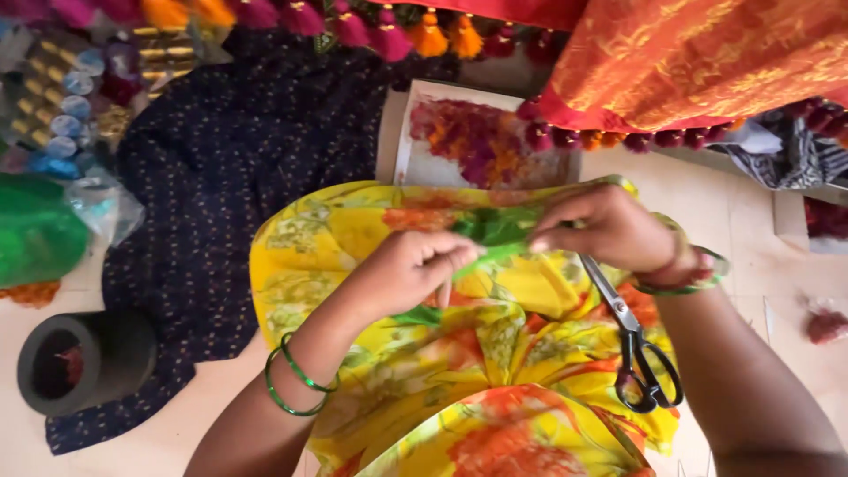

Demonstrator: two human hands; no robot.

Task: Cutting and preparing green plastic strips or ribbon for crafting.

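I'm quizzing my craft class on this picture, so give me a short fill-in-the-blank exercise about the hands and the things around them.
1. Both hands, left hand and right hand, pinch a bundle of ____ threads.
2. The scissors lie on the yellow floral cloth, handles coloured ____.
3. The left wrist wears two green ____.

Missing words: green; black; bangles

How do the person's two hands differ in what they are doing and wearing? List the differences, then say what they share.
The left hand is curled into a loose fist around the lower end of the green strip; the right hand pinches its upper end. The left wrist wears thin green bangles, well down the forearm; the right wrist's bangles look thicker and sit close to the hand. The scissors lie by the right arm, not the left. Both hands grip the same strip above the yellow floral cloth.
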